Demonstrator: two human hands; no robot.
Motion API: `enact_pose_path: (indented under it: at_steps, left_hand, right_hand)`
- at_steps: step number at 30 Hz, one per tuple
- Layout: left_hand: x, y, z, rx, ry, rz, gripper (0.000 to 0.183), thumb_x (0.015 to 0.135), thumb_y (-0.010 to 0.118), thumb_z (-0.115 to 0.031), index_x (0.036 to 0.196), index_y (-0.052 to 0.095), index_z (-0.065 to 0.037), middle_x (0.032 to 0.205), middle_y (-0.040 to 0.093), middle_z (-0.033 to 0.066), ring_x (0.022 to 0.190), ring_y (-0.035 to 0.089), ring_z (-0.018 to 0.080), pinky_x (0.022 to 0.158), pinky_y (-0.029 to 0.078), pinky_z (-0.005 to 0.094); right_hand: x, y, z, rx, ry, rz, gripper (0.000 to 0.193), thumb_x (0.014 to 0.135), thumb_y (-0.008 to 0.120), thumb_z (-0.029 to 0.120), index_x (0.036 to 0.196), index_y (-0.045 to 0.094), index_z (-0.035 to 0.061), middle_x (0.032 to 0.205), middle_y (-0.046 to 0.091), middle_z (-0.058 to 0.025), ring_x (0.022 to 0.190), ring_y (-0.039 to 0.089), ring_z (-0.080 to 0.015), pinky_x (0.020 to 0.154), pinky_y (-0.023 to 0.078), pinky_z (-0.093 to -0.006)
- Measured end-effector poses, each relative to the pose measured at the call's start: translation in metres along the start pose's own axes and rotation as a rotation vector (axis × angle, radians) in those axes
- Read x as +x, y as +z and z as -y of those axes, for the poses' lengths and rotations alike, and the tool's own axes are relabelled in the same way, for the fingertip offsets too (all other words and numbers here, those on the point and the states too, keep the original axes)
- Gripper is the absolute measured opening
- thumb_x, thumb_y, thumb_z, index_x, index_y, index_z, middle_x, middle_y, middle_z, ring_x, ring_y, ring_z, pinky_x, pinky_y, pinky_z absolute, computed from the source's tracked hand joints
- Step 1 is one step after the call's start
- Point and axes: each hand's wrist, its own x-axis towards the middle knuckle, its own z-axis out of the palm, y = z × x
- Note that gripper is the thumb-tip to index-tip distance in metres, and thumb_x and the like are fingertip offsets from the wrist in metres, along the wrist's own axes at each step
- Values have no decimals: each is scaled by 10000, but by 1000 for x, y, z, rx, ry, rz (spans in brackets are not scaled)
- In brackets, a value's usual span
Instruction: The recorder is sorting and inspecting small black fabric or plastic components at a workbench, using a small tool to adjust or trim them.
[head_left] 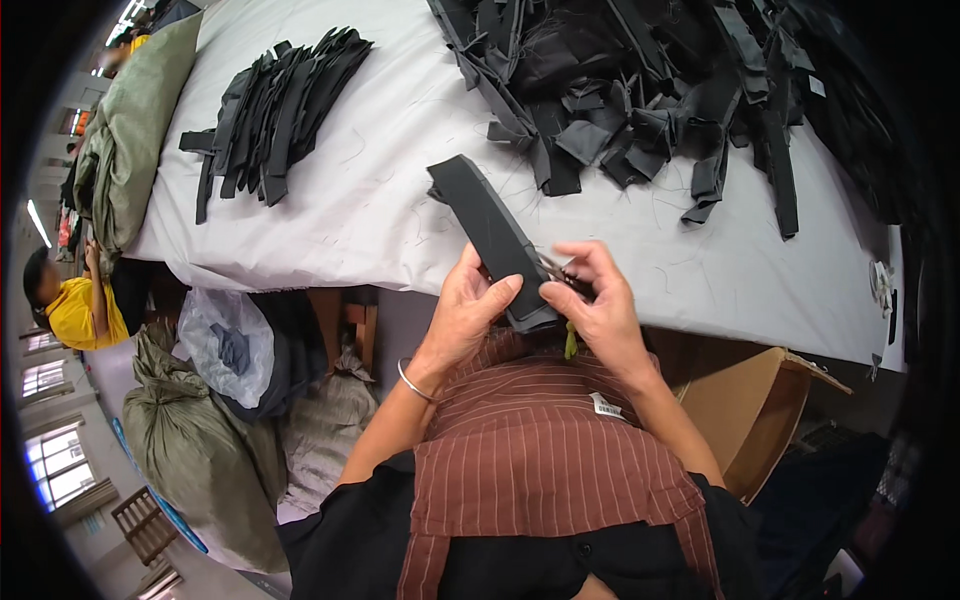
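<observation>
A folded dark grey fabric strip (487, 228) is pinched in my left hand (462, 312), its thumb lying across the near end. The strip points up and to the left over the front edge of the table. My right hand (608, 312) is closed around small thread snips (560, 272), whose blades lie against the strip's right edge. Part of the snips is hidden by my fingers. Farther off on the table, a neat row of dark strips (285, 115) lies to the left. A loose heap of dark fabric pieces (625, 95) spreads across the right side.
A white cloth (400, 140) with scattered threads covers the table. Green sacks (195, 450) and a clear plastic bag (225, 345) stand below left. An open cardboard box (755, 420) is below right. A person in yellow (85, 310) is at far left.
</observation>
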Motion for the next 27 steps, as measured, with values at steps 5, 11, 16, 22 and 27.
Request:
enact_pose_path:
  at_steps: [5,11,16,22,27]
  left_hand:
    - [-2,0,-10,-40,-82,35,455,885,615,-65,1295,432,12,1167,562,70,1041,558,117,907,480,271]
    - [-5,-2,-15,-44,-154,34,406,867,632,-36,1247,500,20,1139,582,56,1004,570,98,881,492,258]
    - [-6,0,-13,-19,-139,4,370,861,630,15,1217,531,28,1134,583,42,1025,548,85,888,476,249]
    - [-4,5,-4,9,-126,-6,291,852,632,28,1139,587,31,1061,615,25,946,575,73,859,473,223]
    - [-4,0,4,49,-138,-52,247,840,640,32,1086,610,34,1003,627,21,906,565,52,782,483,210]
  right_hand:
    - [14,-22,10,-676,-498,20,220,759,732,158,953,656,88,770,624,-30,681,563,-214,628,440,-327]
    - [19,-23,5,-647,-463,-24,155,772,729,151,904,677,89,767,643,-40,628,560,-208,586,442,-320]
    - [18,-21,11,-400,-316,-83,144,799,708,136,923,668,74,767,646,-71,681,611,-205,631,481,-320]
    - [9,-6,16,-658,-314,53,143,804,700,156,901,633,75,752,645,-58,702,633,-208,604,478,-331]
    - [11,0,18,-745,-493,83,138,780,720,119,866,641,45,753,659,-80,655,628,-231,590,479,-318]
